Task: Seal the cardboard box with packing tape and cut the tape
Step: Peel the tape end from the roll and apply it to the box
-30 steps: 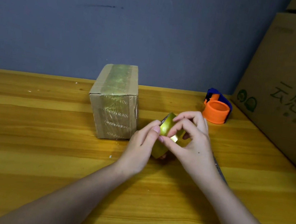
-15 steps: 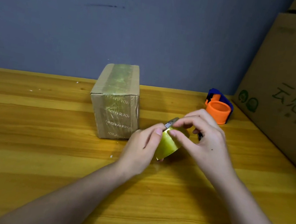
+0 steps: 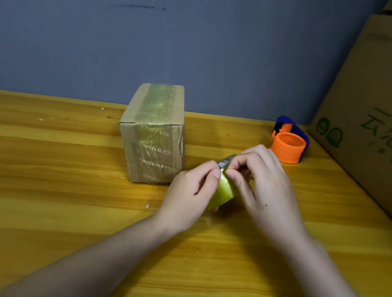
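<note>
Both hands, left and right, pinch the yellow-green tape roll beside the taped brown cardboard box, orange plastic dispenser behind.

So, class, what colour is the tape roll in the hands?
Yellow-gold tape roll, head view.

I note the tape roll has turned between my hands since a second ago: its broad yellow face now tilts more toward the camera, and a grey metallic edge shows at its top. My right hand has moved further over the roll, fingers curled at its upper rim; my left hand thumb now presses the roll's near face
</note>
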Action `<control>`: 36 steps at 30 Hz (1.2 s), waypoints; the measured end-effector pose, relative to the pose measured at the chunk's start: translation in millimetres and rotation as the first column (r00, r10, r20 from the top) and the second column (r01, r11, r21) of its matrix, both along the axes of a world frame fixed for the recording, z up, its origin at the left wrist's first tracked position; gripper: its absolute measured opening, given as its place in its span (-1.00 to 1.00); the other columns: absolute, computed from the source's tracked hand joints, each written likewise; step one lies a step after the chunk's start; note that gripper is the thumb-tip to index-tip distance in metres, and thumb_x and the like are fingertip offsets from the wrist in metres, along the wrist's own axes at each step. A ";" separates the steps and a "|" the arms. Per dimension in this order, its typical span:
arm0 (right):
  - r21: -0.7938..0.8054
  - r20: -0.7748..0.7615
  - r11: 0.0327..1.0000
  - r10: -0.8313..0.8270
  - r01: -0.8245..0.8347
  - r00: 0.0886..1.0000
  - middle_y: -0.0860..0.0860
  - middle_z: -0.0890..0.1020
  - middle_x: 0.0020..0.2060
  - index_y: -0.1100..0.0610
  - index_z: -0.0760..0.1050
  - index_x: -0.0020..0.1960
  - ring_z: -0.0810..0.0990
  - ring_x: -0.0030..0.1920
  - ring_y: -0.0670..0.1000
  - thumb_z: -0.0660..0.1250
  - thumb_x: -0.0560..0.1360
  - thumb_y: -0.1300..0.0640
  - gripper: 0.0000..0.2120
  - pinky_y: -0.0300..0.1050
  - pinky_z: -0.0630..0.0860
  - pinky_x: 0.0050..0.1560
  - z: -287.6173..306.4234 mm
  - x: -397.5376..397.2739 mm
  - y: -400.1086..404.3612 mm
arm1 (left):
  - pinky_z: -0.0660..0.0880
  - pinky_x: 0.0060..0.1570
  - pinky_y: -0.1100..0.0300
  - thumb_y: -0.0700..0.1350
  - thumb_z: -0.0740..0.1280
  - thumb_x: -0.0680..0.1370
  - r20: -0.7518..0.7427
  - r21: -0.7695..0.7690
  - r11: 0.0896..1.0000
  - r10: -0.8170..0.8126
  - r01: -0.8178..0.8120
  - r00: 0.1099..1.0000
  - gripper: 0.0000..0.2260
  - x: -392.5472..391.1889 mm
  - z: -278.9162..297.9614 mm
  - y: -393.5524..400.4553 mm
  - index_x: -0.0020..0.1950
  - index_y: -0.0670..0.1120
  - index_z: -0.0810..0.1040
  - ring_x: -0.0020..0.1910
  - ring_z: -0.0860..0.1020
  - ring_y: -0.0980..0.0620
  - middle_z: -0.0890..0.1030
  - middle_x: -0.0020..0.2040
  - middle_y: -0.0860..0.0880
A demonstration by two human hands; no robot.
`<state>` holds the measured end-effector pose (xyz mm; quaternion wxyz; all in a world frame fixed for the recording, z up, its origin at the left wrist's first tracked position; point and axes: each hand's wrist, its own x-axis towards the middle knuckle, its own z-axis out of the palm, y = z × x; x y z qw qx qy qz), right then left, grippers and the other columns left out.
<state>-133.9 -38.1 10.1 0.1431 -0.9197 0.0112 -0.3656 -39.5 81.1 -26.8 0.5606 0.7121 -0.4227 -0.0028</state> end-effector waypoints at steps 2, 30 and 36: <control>-0.023 0.011 1.000 0.013 -0.013 1.000 -0.07 0.45 -0.11 0.10 0.46 -0.07 0.41 -0.07 -0.08 0.19 0.53 0.02 -0.83 -0.22 0.37 -0.07 -0.2 0.1 1.0 | 0.50 -0.33 -0.20 0.15 0.07 0.55 -0.014 -0.007 1.000 -0.012 0.012 1.000 -0.71 1.1 0.9 0.3 -0.21 0.00 0.41 -0.39 0.58 -0.15 0.49 -0.38 -0.06; 0.168 0.181 0.985 0.005 -0.036 0.984 -0.09 0.52 -0.09 0.09 0.60 0.01 0.50 -0.05 -0.08 0.33 0.50 0.09 -0.87 -0.18 0.45 -0.05 -8.3 3.3 0.0 | 0.58 -0.28 -0.13 0.09 0.17 0.43 -0.164 -0.039 0.994 -0.110 0.105 0.980 -0.79 -2.3 2.7 -2.7 -0.13 -0.02 0.45 -0.42 0.61 -0.01 0.55 -0.34 0.01; 0.263 0.176 0.964 -0.013 -0.034 0.984 -0.08 0.50 -0.09 0.03 0.61 0.05 0.51 -0.06 -0.04 0.37 0.47 0.03 -0.81 -0.18 0.45 -0.08 -9.5 4.1 0.6 | 0.50 -0.34 0.05 0.09 0.16 0.44 -0.162 -0.061 0.992 -0.115 0.106 0.980 -0.80 -1.9 2.8 -1.8 -0.14 0.00 0.45 -0.45 0.60 0.02 0.54 -0.35 0.03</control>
